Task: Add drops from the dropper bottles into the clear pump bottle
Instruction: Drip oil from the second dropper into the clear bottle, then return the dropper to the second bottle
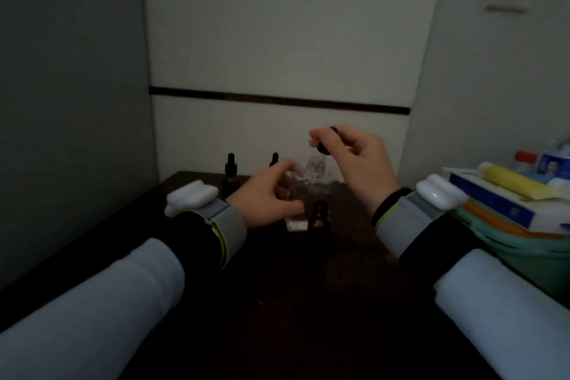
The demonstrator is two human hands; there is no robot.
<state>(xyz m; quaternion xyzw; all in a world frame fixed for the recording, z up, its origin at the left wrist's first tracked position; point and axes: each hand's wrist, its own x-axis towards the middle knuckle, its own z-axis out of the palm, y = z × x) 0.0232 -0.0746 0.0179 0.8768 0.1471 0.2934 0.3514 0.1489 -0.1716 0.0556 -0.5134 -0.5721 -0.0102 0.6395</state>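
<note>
The right hand pinches the dropper above the clear pump bottle, which the left hand grips. Shaky aim could miss its mouth.

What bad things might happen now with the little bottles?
1. The open brown bottle stands uncapped between the hands; a bump might tip it and spill.
2. The right hand pinches the dropper above the clear bottle that the left hand holds; in this dim light, drops might miss and hit the table.
</note>
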